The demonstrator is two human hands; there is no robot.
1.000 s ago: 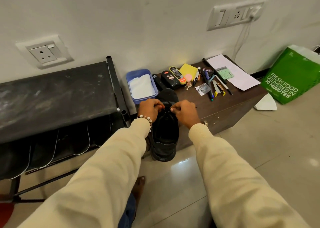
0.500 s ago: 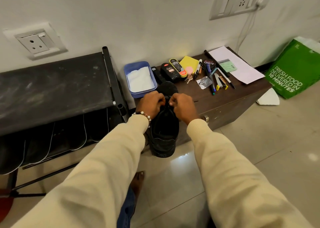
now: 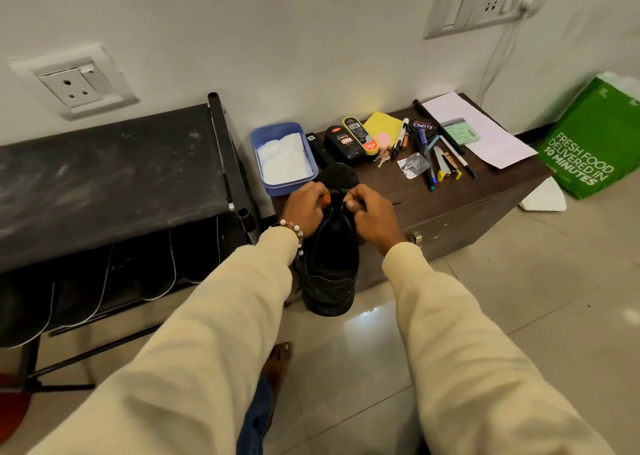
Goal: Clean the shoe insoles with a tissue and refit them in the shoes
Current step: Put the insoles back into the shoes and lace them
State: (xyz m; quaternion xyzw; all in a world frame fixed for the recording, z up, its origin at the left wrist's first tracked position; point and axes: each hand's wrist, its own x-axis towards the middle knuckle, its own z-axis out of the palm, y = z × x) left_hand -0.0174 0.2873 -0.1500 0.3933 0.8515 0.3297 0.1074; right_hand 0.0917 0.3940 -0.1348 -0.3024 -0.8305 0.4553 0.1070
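Both hands were close together over the front of a black shoe, almost touching. The left hand, with a bead bracelet at its wrist, had its fingers curled in a pinch at the shoe's lacing, and the right hand pinched the same spot from the other side; what each held looked like a dark lace, though it was too thin and dark to tell for sure. The shoe hung beneath the hands with its heel toward the person and its opening facing up, its toe up against the front edge of a low brown cabinet. The insole could not be made out inside the dark opening.

Just beyond the hands a second dark shoe toe rested on the cabinet top. Beyond the left hand stood a blue tub holding white tissue. Farther out, beyond the right hand, lay shoe-polish bottles, a yellow pad, a round polish tin, pens, keys and a white sheet of paper. To the left of the hands stood a black shoe rack. Far to the right a green bag leaned on the wall. Below the arms, a bare foot rested on the tiled floor.
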